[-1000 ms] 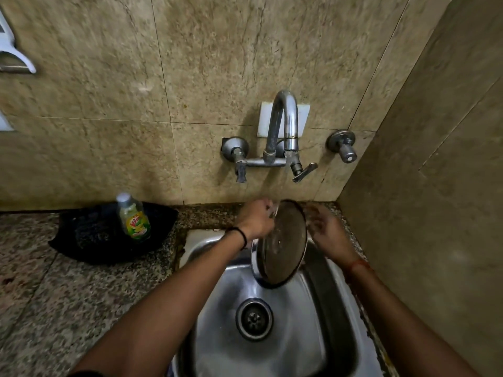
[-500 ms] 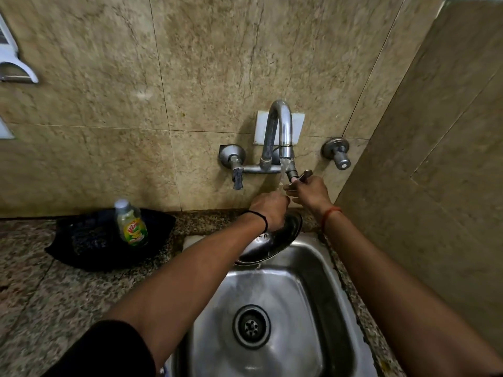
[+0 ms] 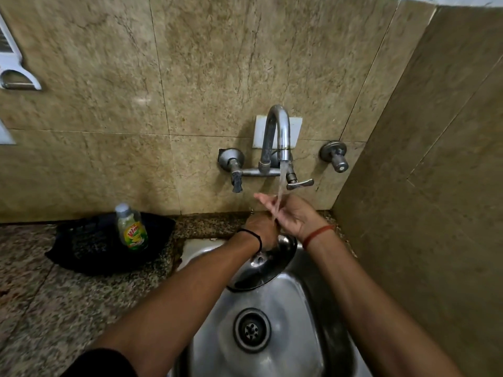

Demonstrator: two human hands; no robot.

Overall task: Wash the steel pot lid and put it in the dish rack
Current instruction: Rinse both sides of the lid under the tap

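The steel pot lid (image 3: 265, 265) lies tilted over the back of the steel sink (image 3: 275, 308), its underside toward me. My left hand (image 3: 262, 227) grips the lid's far edge, fingers curled over it. My right hand (image 3: 288, 210) is held out flat with straight fingers under the running water from the tap (image 3: 277, 137); it holds nothing. Water runs over its fingers. No dish rack is in view.
A dish soap bottle (image 3: 132, 227) stands on a black cloth (image 3: 106, 243) on the granite counter (image 3: 40, 308) left of the sink. The tap's lever (image 3: 299, 183) and a wall valve (image 3: 336, 157) sit above. A tiled side wall closes the right.
My right hand left the tap lever and dropped under the stream, now flat and open. Water runs. The lid went from upright to tilted low in my left hand.
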